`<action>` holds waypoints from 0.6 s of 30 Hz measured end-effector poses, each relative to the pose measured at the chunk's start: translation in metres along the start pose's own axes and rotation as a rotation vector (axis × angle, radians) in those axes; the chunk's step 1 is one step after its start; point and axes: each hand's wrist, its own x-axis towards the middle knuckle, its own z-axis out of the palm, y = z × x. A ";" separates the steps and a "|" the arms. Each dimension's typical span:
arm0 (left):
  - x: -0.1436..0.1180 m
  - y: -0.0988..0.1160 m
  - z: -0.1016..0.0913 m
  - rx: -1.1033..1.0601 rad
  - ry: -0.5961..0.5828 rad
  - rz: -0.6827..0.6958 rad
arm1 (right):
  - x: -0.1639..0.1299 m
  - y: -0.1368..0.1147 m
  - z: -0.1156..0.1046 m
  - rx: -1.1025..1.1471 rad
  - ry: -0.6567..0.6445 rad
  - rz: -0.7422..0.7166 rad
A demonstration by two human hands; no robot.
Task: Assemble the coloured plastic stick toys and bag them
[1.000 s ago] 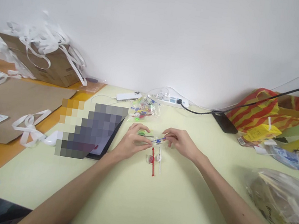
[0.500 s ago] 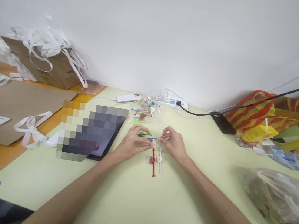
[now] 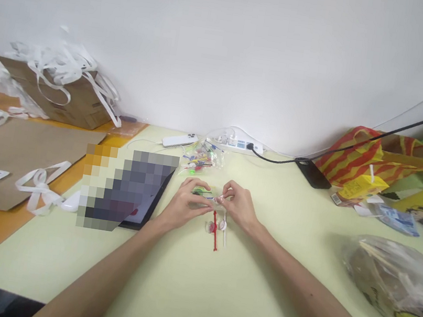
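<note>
A pale green table (image 3: 183, 292) fills the lower frame; at centre, left hand (image 3: 183, 204) and right hand (image 3: 239, 206) meet, fingertips pinched on a small clear packet (image 3: 216, 199); a red stick (image 3: 215, 230) lies just below.

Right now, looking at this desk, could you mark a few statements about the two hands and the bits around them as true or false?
1. Both hands meet over the pale green table. True: the left hand and right hand pinch small plastic pieces between them.
2. A red stick lies just below the hands. True.
3. The clear bag of coloured pieces sits in the left hand. False: it lies on the table beyond the hands.
4. The power strip is by the near table edge. False: it lies along the wall.
5. The tablet lies right of the right hand. False: it lies left of the left hand.
</note>
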 end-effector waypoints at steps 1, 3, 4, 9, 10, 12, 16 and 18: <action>0.000 0.000 0.000 -0.001 -0.001 0.003 | 0.001 -0.001 0.003 -0.017 0.008 -0.005; 0.000 -0.001 0.000 -0.004 -0.004 0.002 | 0.004 -0.003 0.005 -0.036 -0.009 -0.017; 0.000 -0.002 0.000 -0.005 -0.004 -0.002 | 0.005 -0.004 0.004 -0.038 -0.034 -0.024; 0.000 -0.002 0.002 -0.004 -0.002 -0.035 | -0.007 -0.006 -0.019 -0.049 -0.075 -0.049; 0.000 -0.002 0.002 -0.005 0.000 -0.041 | -0.014 -0.006 -0.026 -0.066 -0.042 -0.039; -0.001 -0.003 0.003 -0.007 0.001 -0.040 | -0.031 -0.004 -0.038 -0.157 0.031 -0.005; -0.001 -0.005 0.005 0.003 -0.011 -0.011 | -0.063 -0.003 -0.043 -0.226 -0.165 -0.040; -0.001 -0.005 0.005 0.009 -0.010 -0.007 | -0.072 -0.006 -0.038 -0.287 -0.236 -0.065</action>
